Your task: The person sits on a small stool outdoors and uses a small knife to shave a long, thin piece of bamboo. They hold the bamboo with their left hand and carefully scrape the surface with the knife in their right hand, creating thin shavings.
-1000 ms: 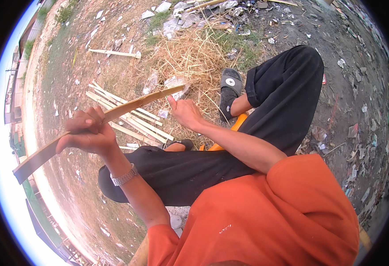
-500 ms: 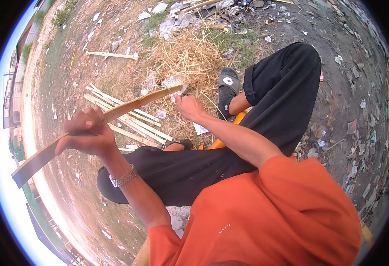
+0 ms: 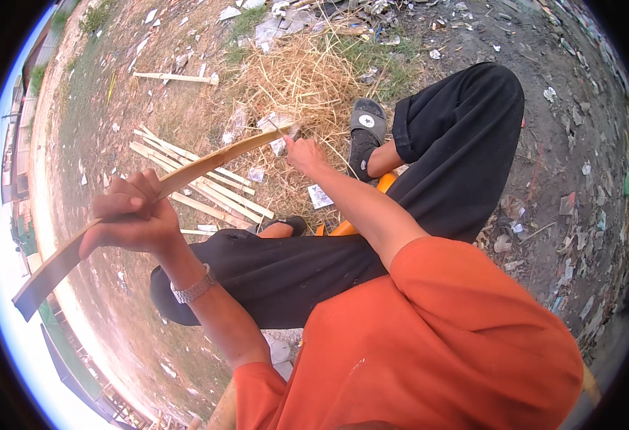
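A long, flat bamboo strip [image 3: 214,161] slants across the view, from low at the far left up to the middle. My left hand [image 3: 132,218] is closed around it, fingers over the top and thumb below. Close to its far end, my right hand [image 3: 306,156] is closed on a thin, dark blade-like tool [image 3: 294,132], mostly hidden by the fingers and the strip. The tool is at or against the strip's tip; contact is too small to make out. Beneath that end lies a heap of pale shavings [image 3: 304,79].
Several split strips [image 3: 207,192] lie on the ground past my left knee. Farther off rests a single pale stick [image 3: 175,77]. My sandalled foot [image 3: 367,132] is beside the shavings, near an orange object [image 3: 385,180] under my leg. Litter [image 3: 565,251] covers the dirt at right.
Both hands and the strip have shifted slightly left in the view, and the right hand is a little higher. The grips look the same.
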The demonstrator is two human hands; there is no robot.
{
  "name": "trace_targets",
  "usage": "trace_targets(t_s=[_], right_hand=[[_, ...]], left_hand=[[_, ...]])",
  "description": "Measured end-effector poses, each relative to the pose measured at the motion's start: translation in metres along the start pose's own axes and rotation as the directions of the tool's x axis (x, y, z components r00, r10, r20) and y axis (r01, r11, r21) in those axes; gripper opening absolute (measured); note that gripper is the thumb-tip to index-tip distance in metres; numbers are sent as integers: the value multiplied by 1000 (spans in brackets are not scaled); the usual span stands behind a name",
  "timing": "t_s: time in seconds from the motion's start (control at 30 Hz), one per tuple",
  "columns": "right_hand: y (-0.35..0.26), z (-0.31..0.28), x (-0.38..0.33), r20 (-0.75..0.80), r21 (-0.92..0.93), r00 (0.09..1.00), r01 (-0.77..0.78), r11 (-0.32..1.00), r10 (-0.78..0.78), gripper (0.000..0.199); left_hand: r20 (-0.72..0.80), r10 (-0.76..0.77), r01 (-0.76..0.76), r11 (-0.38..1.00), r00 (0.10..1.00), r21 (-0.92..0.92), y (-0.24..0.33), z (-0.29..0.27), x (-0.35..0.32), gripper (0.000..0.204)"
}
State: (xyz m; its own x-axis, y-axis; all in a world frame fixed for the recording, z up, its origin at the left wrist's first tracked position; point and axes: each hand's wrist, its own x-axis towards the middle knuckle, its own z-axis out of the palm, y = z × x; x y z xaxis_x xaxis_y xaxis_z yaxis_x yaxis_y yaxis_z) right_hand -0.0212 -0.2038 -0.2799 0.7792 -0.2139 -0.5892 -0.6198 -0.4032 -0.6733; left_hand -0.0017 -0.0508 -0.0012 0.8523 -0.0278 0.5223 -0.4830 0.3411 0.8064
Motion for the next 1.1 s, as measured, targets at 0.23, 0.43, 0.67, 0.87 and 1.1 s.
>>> trace_targets(t_s=[0.23, 0.43, 0.67, 0.87, 1.1], right_hand=[[22, 15, 27, -47, -24, 997, -62, 998, 61, 64], [55, 18, 57, -35, -138, 996, -81, 987, 77, 64], [42, -24, 92, 96, -466, 993, 112, 878, -75, 59], [-55, -65, -57, 139, -100, 956, 273, 957, -258, 72], [-23, -34, -87, 18, 55, 950, 309, 949, -311, 75]], left_hand=[[66, 5, 1, 997, 998, -79, -1, -5, -2, 75], [172, 11, 9, 993, 985, -116, -3, -3, -2, 75], [258, 1, 40, 987, 966, -153, 5, -26, 3, 76], [480, 50, 66, 973, 876, -222, 11, -26, -1, 82], [522, 63, 76, 968, 851, -240, 9, -13, 1, 82]])
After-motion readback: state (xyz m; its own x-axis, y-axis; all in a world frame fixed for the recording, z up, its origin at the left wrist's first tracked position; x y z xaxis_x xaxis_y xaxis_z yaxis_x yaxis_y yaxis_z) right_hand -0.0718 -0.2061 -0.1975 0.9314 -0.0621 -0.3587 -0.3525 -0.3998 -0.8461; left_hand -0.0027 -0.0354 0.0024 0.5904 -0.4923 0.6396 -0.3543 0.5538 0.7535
